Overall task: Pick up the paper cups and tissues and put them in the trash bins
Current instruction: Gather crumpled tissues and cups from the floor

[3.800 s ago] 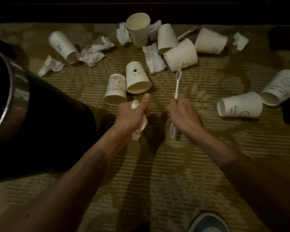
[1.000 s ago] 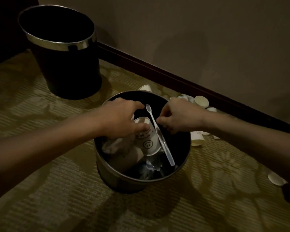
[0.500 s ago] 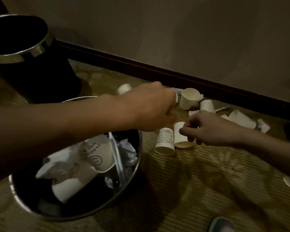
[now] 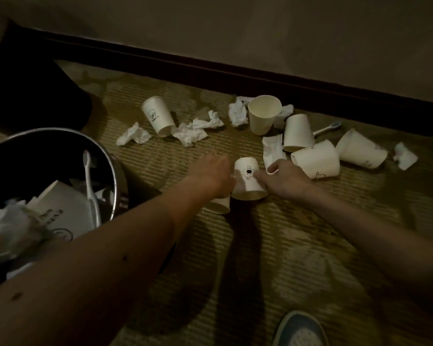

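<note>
Head view: printed cup (image 4: 248, 179) lies on its side on the carpet (image 4: 285, 245), between both hands, right of the bin (image 4: 60, 133). Right hand (image 4: 285, 182) touches its wall, fingers loosely curled; grasp unclear. Left hand (image 4: 210, 174) blurred over a second cup (image 4: 219, 206), can't tell. Paper's light and crushable (pinch gently near the stiffer rim).

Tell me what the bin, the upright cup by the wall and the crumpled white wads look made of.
Bin: dark body with a bright rim band, probably polished metal, since it glints.
Upright cup: matte off-white paper, going by the thin wall and lack of gloss.
Wads: soft tissue paper, by the fine creases and ragged edges.
</note>
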